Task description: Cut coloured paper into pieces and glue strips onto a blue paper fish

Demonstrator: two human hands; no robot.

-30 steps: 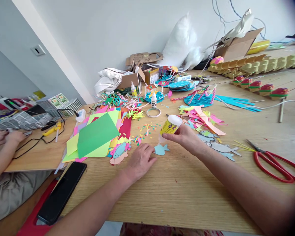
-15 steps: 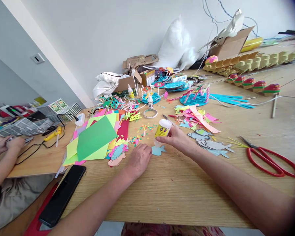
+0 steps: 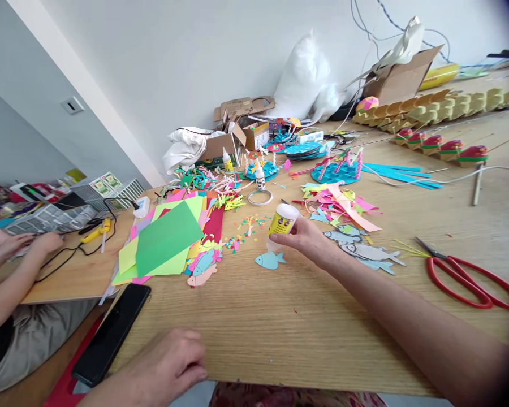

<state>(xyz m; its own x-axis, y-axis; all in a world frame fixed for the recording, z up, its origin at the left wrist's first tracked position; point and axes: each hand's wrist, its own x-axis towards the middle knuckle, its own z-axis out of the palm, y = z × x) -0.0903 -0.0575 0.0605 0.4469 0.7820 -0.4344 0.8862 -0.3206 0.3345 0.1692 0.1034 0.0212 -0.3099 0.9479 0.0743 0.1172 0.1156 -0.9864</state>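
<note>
My right hand [image 3: 303, 240] is wrapped round a white glue bottle [image 3: 282, 221] with a yellow label, tilted with its nozzle down. Just below the bottle, a light blue paper fish [image 3: 270, 260] lies flat on the wooden table [image 3: 322, 339]. My left hand [image 3: 176, 356] rests near the table's front edge, its fingers curled; whether it holds anything is hidden. Left of the blue fish are more paper fish [image 3: 202, 276], and gray-blue paper fish [image 3: 371, 252] lie beyond my right wrist.
Colored paper sheets [image 3: 169, 237] and a black phone [image 3: 112, 333] are at the left. Red-handled scissors [image 3: 470, 277] lie at the right. Paper scraps [image 3: 335, 203] and blue egg-tray crafts [image 3: 337, 169] stand farther back. Another person's hands [image 3: 29, 246] are at the far left.
My left hand has drawn back from beside the blue fish toward the table's front edge, uncovering the fish. My right hand still holds the glue bottle over it.
</note>
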